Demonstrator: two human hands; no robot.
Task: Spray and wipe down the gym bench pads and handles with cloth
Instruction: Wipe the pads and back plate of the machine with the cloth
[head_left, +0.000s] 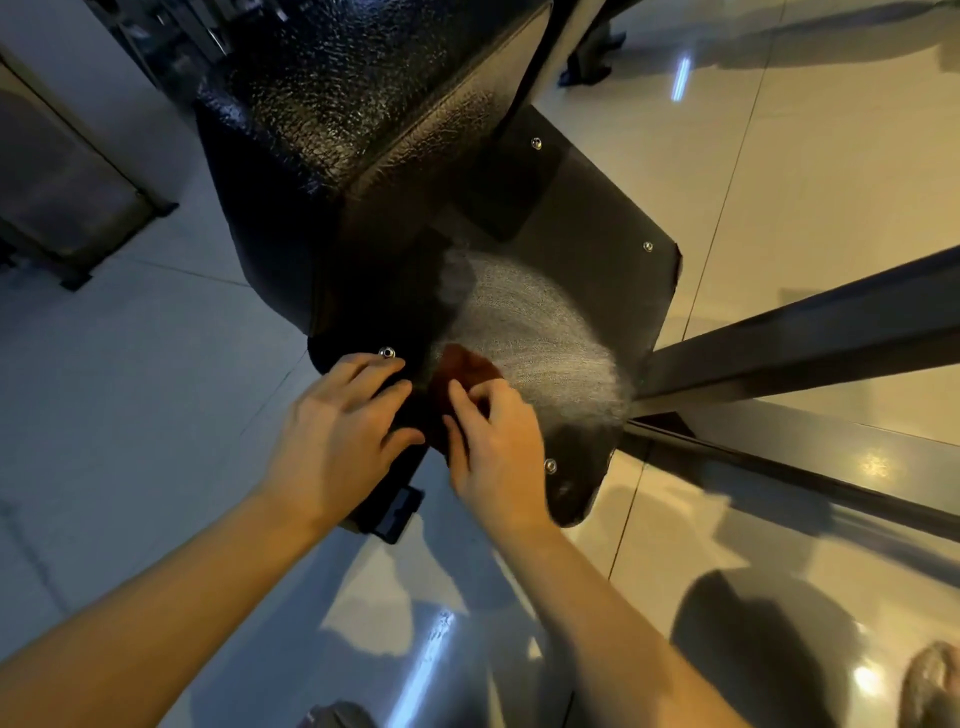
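Observation:
A black textured bench pad (332, 104) rises at the top centre. Below it lies a flat black plate (613, 291) with metal bolts and a pale streaky wet patch (530, 332). A dark reddish-brown cloth (462, 371) rests on the plate's near edge. My right hand (493, 447) presses on the cloth with fingers bent over it. My left hand (337, 431) lies flat beside it on the plate's dark left part, fingers spread, touching the cloth's left side. No spray bottle is visible.
Dark metal frame bars (800, 338) run out to the right of the plate. A glossy tiled floor (779, 156) surrounds the machine. A dark cabinet-like object (67, 192) stands at the left. A small black latch (397, 512) sits under my left wrist.

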